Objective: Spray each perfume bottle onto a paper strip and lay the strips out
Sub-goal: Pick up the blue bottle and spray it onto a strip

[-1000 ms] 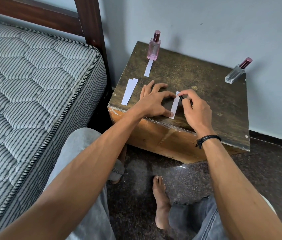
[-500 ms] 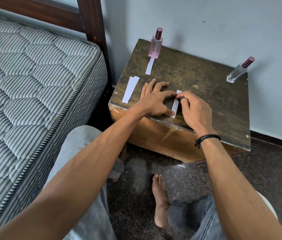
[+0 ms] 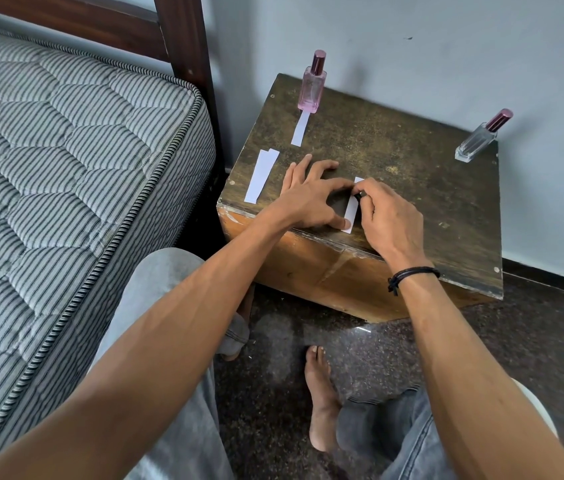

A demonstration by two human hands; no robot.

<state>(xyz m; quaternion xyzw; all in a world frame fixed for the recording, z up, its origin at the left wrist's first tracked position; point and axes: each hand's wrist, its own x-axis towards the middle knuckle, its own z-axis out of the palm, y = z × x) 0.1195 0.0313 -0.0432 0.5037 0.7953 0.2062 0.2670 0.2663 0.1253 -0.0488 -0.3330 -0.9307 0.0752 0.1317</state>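
My left hand lay spread on the wooden table, its thumb pressing down the near end of the paper strip by the front edge. My right hand pinched a small dark object against the strip's upper half; too little of it showed to name it. The strip looked feather-light and floppy, apt to slide or curl, so I judged it best lifted by one end between two fingertips. Behind, the pink bottle stood at the head of a laid strip, spare strips lay to the left, and the clear bottle stood in the far right corner. The bottles were smooth glass, best gripped round the body.
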